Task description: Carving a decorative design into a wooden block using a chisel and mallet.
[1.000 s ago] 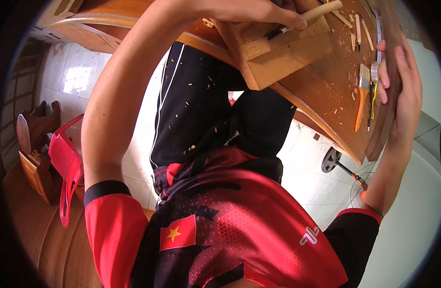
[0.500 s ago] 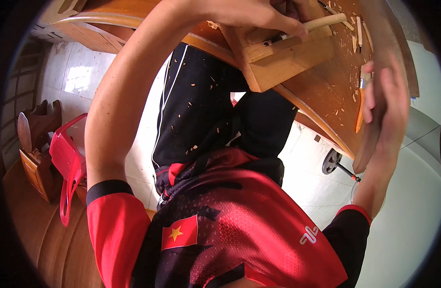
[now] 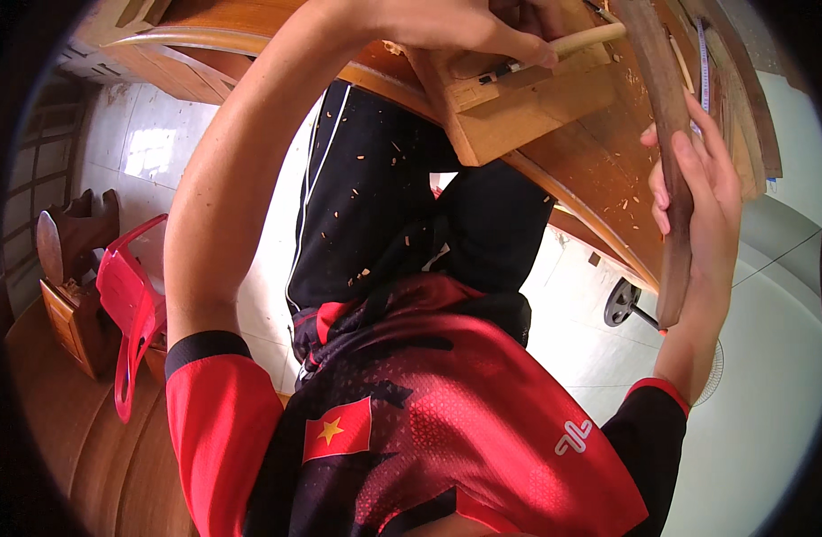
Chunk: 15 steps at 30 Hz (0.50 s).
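Observation:
At the top my left hand [image 3: 492, 31] is closed round a carving chisel with a pale wooden handle [image 3: 590, 40]. Its dark tip [image 3: 488, 79] rests over a wooden block [image 3: 536, 112] that has a recess cut in its upper side. On the right my right hand [image 3: 702, 174] grips a long, dark brown wooden bar [image 3: 676, 206], fingers on one side and thumb side on the other. The bar's upper part stands beside the end of the chisel handle; whether they touch I cannot tell. Some of the left fingers are hidden at the top edge.
The block sits on a brown wooden table [image 3: 599, 188] strewn with shavings. More tools and wooden strips [image 3: 742, 107] lie at the far right. My black trousers [image 3: 366, 179] carry chips. A red plastic chair [image 3: 129, 286] and a fan-like thing [image 3: 621, 302] stand on the floor.
The wooden bar and my right hand have swung left, bringing the bar up to the chisel handle's end. The left hand, chisel and block have shifted slightly left.

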Available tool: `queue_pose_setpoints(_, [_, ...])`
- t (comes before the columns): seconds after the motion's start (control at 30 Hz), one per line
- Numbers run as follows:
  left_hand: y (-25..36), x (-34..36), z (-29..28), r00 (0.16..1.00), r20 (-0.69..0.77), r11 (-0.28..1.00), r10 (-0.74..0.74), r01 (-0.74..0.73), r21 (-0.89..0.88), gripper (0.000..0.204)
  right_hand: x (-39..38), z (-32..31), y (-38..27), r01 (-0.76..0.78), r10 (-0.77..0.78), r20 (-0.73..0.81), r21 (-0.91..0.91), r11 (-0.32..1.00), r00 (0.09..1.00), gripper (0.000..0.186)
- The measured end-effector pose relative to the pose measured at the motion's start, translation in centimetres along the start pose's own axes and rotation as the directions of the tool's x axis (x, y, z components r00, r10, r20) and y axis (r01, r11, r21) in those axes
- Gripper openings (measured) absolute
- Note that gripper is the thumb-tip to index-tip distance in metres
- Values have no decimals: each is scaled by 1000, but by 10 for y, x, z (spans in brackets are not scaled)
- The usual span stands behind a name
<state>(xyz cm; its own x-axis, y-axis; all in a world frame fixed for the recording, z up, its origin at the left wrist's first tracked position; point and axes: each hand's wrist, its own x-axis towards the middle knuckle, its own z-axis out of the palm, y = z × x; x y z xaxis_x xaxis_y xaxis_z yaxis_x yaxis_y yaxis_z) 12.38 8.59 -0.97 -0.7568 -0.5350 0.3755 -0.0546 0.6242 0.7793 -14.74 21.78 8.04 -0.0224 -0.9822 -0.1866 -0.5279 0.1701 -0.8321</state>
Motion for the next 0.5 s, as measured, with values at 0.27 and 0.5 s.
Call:
queue_pose_setpoints(0.27, [12,0,-3,999,-11,998,53,-54,-17,28,-3,2,3,28,-21,-64,108,994,998,51])
queue_pose_setpoints(0.5, [9,3,-6,1000,17,999,16,-17,47,28,-2,-1,4,57,-52,-39,142,988,998,49])
